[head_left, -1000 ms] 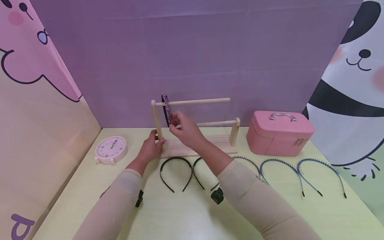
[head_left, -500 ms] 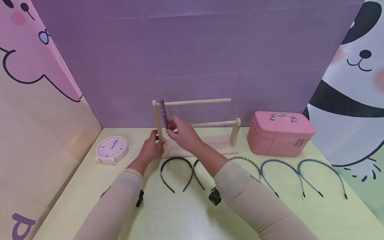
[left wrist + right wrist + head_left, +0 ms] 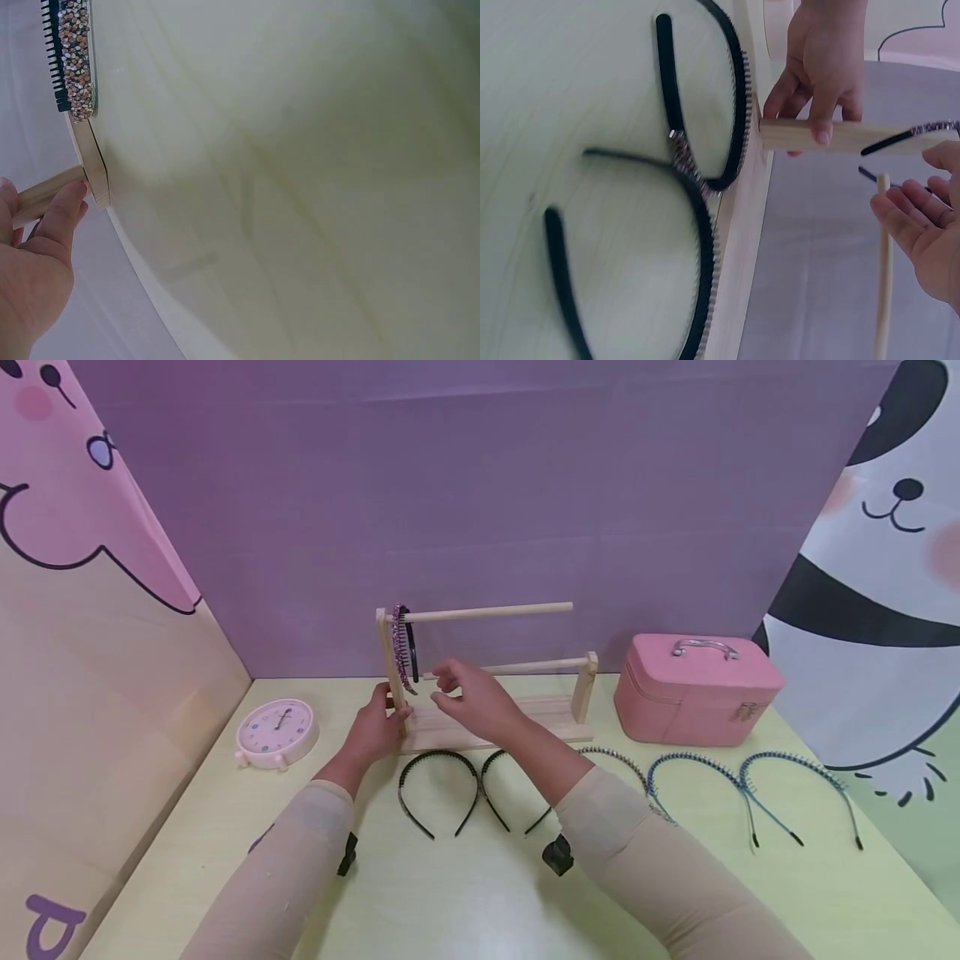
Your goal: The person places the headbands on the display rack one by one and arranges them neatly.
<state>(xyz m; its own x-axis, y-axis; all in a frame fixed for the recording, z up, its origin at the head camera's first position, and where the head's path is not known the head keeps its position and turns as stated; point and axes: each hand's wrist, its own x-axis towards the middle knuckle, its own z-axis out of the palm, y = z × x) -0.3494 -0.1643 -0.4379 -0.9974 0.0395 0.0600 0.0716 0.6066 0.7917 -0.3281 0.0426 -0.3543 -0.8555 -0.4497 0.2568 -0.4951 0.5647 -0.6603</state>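
Observation:
A sparkly pink-purple headband (image 3: 399, 647) with black comb teeth hangs over the upper rod of a wooden rack (image 3: 517, 714), close to the left post. My left hand (image 3: 375, 727) grips that post low down, thumb in front; the left wrist view shows the fingers around the wood (image 3: 49, 195). Just right of the hanging headband is my right hand (image 3: 480, 697), apart from it, with loosely bent fingers and nothing held. In the right wrist view, this hand (image 3: 930, 232) is beside the lower rod (image 3: 883, 277).
A row of headbands lies in front of the rack: a black one (image 3: 438, 755), another black one (image 3: 489, 768) partly behind my right arm, a beaded one (image 3: 615, 757) and two blue ones (image 3: 693, 760). A pink clock (image 3: 277, 731) sits left, a pink case (image 3: 697, 689) right.
My right hand has slid the headband left along the upper rod to the post, let go of it and drawn back right. The left hand stays on the post.

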